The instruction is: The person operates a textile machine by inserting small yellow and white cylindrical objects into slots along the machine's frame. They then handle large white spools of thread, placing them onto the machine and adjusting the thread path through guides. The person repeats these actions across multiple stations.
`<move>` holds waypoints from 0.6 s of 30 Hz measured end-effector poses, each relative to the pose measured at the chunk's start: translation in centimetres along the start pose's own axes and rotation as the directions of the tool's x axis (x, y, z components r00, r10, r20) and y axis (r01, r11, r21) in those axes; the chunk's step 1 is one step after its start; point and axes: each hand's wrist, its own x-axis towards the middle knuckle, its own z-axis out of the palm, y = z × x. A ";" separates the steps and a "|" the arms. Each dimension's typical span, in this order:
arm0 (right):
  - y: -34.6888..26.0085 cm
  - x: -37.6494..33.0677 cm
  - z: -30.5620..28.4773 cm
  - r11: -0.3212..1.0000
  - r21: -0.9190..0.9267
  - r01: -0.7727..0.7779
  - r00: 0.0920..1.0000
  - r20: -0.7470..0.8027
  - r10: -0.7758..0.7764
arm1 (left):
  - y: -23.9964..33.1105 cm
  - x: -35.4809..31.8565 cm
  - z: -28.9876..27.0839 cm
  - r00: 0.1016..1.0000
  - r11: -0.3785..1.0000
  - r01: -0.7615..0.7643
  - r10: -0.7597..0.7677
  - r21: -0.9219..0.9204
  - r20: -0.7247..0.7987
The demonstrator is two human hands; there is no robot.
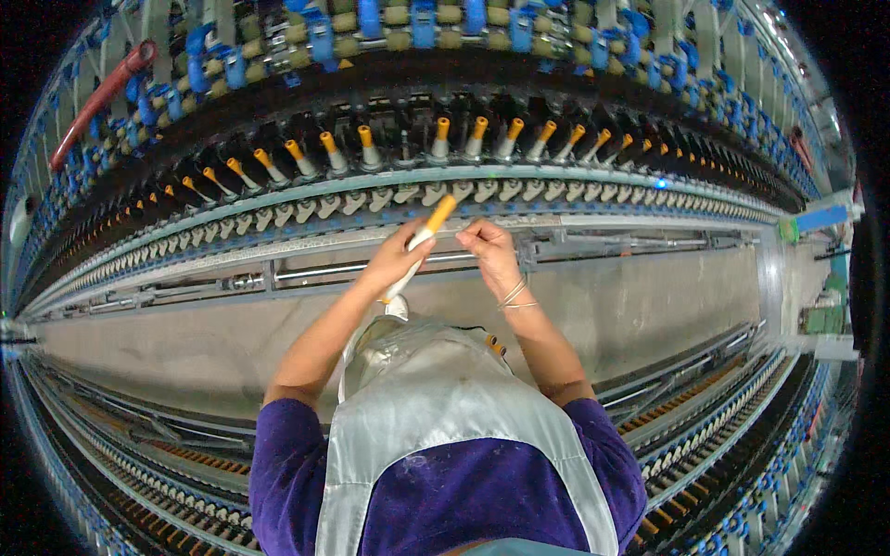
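- Bobbin: one bobbin is in the left hand. It is a slim tube, white along the body with an orange tip, and it leans with the tip up and to the right, in front of the machine rail.
- Left hand: the fingers are closed around the middle of the bobbin, so only the two ends show.
- Right hand: it is just beside the bobbin tip. The fingers are curled and pinched together near the thumb. If they hold a thread, I cannot tell; it is too fine to see.
- Bangles: two or three thin, pale rings sit on the right wrist.
- Apron: one shiny silver-grey apron lies over a purple shirt. A pouch at its front, below the hands, is open, and a few orange tips show at its right edge.
- Spindle row: many upright spindles with orange tips stand in one long curved line behind the hands. About fifteen are clear near the middle; further ones are too small to count.
- Metal rail: grey and smooth, it runs under the spindles.
- Blue clips: many of them sit along the top of the machine.
- Second frame: it runs behind the person, across the grey floor.
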 end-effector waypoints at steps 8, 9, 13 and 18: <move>0.3 10.1 2.1 0.548 -0.725 0.416 0.908 0.304 -0.287 | -8.1 -16.6 -32.6 0.930 0.270 0.210 -0.353 0.940 -0.106; 1.4 11.4 3.5 0.474 -0.763 0.440 0.896 0.336 -0.291 | -9.1 -18.5 -36.0 0.968 0.234 0.214 -0.181 0.948 -0.174; 4.4 14.8 6.4 0.137 -0.936 0.325 0.944 0.313 -0.102 | -12.0 -18.6 -42.0 0.729 0.315 0.621 0.104 0.717 -0.677; 5.5 17.0 5.6 0.105 -0.982 0.155 0.954 0.122 -0.273 | -11.2 -10.4 -41.0 0.583 0.936 -0.158 -0.167 -0.313 -0.795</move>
